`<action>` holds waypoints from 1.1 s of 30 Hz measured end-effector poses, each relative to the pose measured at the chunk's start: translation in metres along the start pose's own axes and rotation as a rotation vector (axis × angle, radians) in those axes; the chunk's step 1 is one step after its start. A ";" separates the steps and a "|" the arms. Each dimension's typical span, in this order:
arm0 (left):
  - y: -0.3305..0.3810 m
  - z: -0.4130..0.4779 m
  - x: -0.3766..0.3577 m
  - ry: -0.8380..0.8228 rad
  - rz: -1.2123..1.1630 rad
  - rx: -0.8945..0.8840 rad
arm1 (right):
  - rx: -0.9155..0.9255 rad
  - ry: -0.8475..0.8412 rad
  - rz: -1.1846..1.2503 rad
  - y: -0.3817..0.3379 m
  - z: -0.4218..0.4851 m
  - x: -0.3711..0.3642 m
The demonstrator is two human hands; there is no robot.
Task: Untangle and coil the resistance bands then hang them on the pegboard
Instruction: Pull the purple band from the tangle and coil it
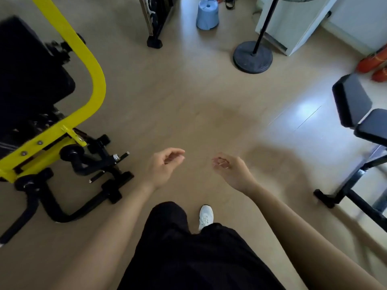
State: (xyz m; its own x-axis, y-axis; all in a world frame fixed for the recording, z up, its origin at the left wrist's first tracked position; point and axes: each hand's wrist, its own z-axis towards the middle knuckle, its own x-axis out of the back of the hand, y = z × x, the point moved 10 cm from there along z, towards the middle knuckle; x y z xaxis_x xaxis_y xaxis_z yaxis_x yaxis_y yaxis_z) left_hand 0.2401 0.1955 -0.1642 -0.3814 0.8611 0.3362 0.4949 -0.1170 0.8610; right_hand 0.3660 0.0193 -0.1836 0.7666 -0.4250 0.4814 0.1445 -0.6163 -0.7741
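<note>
Notably, left hand (pixel 162 166) and right hand (pixel 230 169) hover apart, empty and half-curled; no bands or pegboard in view.

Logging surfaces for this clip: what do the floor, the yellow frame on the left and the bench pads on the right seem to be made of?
Floor: likely wood-look laminate or vinyl, semi-gloss; faint plank seams and window glare. Yellow frame: probably painted metal, glossy, bolted at its joint. Bench pads: dark padded vinyl or leatherette by their soft sheen and rounded edges, on black metal legs.
</note>
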 end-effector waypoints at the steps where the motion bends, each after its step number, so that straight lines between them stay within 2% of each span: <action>1: 0.000 0.011 0.005 -0.002 -0.015 0.010 | -0.005 0.011 0.005 -0.005 0.014 0.005; 13: 0.003 0.189 0.085 -0.076 -0.225 0.119 | -0.129 0.103 0.046 -0.078 0.180 0.030; 18: 0.021 0.274 0.120 -0.185 -0.210 0.089 | -0.147 0.139 0.030 -0.121 0.254 0.033; 26: 0.061 0.401 0.179 -0.184 -0.168 0.073 | -0.204 0.212 0.168 -0.146 0.366 0.062; 33: 0.096 0.523 0.213 -0.176 -0.069 0.119 | -0.204 0.212 0.229 -0.162 0.495 0.110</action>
State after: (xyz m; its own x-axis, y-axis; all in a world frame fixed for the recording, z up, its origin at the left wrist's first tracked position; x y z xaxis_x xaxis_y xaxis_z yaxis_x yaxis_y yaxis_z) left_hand 0.6152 0.6263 -0.2093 -0.2809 0.9393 0.1970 0.5650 -0.0041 0.8251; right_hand 0.7364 0.4005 -0.2087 0.6153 -0.6814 0.3964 -0.1594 -0.6000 -0.7839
